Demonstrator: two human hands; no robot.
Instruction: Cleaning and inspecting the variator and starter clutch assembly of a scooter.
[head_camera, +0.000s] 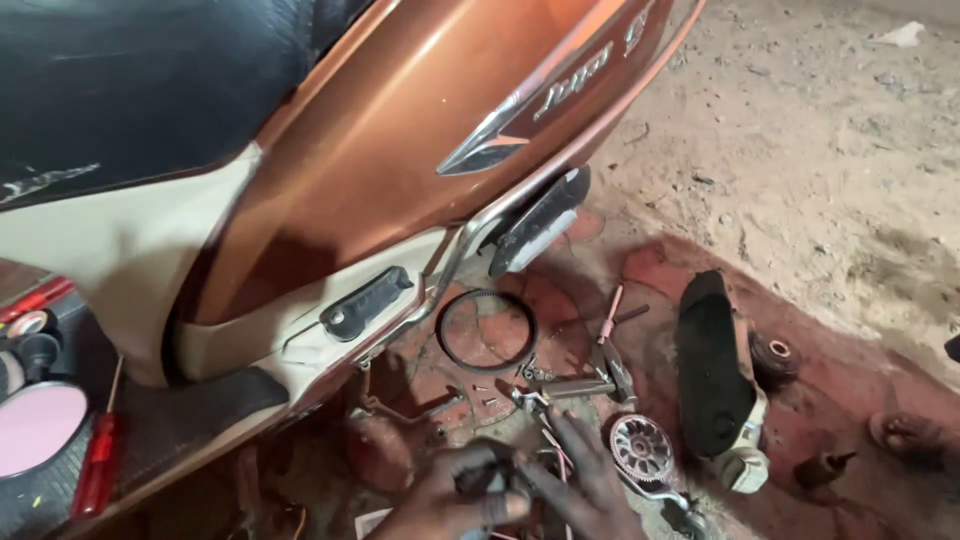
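Here the left hand (440, 500) curls its fingers (497, 507) around a small dark part (478, 480), the right hand (585, 480) pressing spread fingers against it, low beside the brown scooter (400, 150); a toothed metal disc (640, 447) lies just right, a rubber belt (487, 330) beyond

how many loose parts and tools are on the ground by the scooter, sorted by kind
Rubber belt ring: 1
Black cover: 1
Round metal disc: 1
Pliers: 1
Red-handled screwdriver (on the scooter's floorboard): 1
Small dark roller: 1
Total: 6
Small bolts are too tiny to count. The left hand and right hand meet over small dark parts.
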